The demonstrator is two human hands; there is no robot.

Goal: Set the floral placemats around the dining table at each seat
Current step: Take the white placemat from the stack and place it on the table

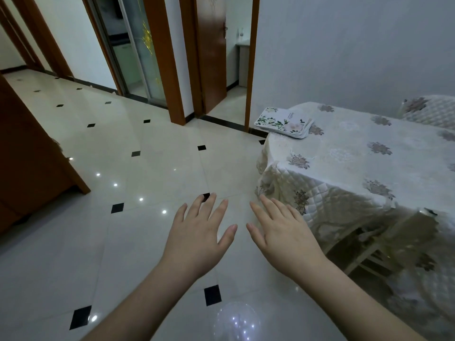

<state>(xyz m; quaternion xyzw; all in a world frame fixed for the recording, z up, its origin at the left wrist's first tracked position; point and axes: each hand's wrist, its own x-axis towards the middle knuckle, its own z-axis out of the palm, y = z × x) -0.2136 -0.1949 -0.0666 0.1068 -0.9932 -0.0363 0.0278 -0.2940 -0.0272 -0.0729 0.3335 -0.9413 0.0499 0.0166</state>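
A stack of white floral placemats [283,123] lies on the far left corner of the dining table [349,153], which wears a quilted cream cloth with flower patches. The stack juts a little past the table's edge. My left hand [199,235] and my right hand [283,235] are stretched out side by side over the floor, palms down, fingers straight and spread. Both hold nothing and hang well short of the placemats, to the left of the table's near corner.
A chair with a quilted cover [430,112] stands at the table's far side, and a wooden chair frame [364,249] shows under the cloth. Glossy tiled floor [147,168] spreads to the left. Open doorways [231,70] lie behind, and a brown cabinet [29,153] stands at the left.
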